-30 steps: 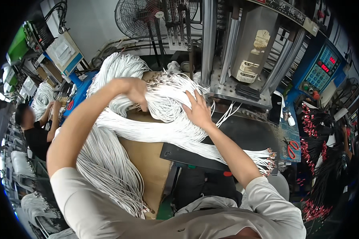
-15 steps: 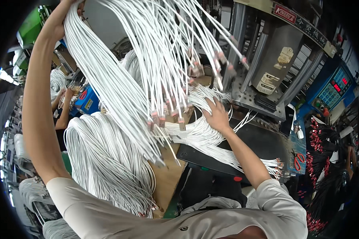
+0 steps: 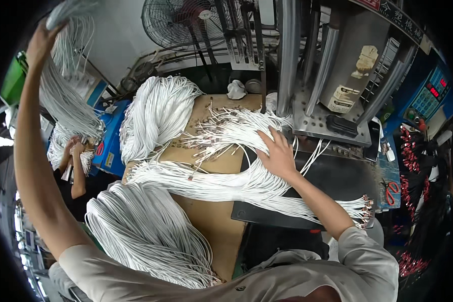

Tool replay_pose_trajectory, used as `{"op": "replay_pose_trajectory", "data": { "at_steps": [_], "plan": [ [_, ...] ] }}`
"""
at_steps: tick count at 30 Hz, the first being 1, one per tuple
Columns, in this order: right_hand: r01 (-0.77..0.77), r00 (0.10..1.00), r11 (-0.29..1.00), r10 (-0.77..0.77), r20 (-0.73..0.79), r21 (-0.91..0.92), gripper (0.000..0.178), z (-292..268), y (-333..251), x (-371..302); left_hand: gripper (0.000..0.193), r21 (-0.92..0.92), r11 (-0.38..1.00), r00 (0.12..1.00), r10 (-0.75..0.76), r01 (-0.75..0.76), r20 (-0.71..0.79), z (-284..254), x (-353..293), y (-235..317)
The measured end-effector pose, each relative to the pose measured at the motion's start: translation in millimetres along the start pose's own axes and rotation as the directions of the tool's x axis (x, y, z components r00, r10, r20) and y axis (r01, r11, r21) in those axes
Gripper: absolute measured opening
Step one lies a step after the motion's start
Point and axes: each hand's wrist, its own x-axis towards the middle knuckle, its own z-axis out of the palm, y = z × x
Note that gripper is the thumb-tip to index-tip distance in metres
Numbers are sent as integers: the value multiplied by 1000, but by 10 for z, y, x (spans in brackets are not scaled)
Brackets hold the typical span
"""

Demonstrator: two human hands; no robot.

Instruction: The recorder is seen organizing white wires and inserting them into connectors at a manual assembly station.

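Observation:
My left hand [image 3: 43,43] is raised at the upper left, fingers closed around a bundle of white cables [image 3: 73,11] that is smeared by motion. More white strands [image 3: 65,93] hang beside my left forearm; whether all belong to the held bundle is unclear. My right hand [image 3: 279,155] lies with fingers spread on a pile of white cables [image 3: 246,126] on the bench. From under it, a long bundle of white cables [image 3: 206,183] stretches left, and cable ends with small copper-coloured tips [image 3: 365,209] lie at the right.
Coiled white cables lie in a front-left heap [image 3: 146,231] and a rear heap [image 3: 161,113]. A press machine [image 3: 327,75] stands at the back right beside a blue control box [image 3: 428,95]. Red-handled scissors [image 3: 390,194] lie right; a fan [image 3: 186,20] stands behind. Another person's hands [image 3: 75,146] work at left.
My left hand has swung the cable bundle up and away to the left, uncovering the bench and rear cable heap. My right hand stays on the pile.

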Motion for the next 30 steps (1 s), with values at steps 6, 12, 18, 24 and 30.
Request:
{"op": "replay_pose_trajectory", "data": {
  "at_steps": [6, 12, 18, 24, 30],
  "plan": [
    [9, 1000, 999, -9, 1, 41, 64, -36, 3, 11, 136, -112, 985, 624, 4, 133, 781, 1188, -2303, 1363],
    [46, 999, 996, -44, -16, 82, 63, -11, 62, 14, 110, -57, 988, 599, -40, 143, 799, 1452, -2643, 1321],
    [-2, 1000, 995, 2, 0, 100, 62, 33, 85, 18, 43, -213, 862, 455, 435, -459, 777, 233, -3245, 2829],
    [14, 998, 935, 11, -68, 355, 65, -26, 226, -42, 77, -752, 645, -38, 762, 139, 646, -138, -4130, 3796],
    [-25, 999, 922, 35, -17, 387, 84, -68, 338, -47, 83, -683, 691, -241, 722, 236, 648, 40, -4213, 3763]
  ]
}}
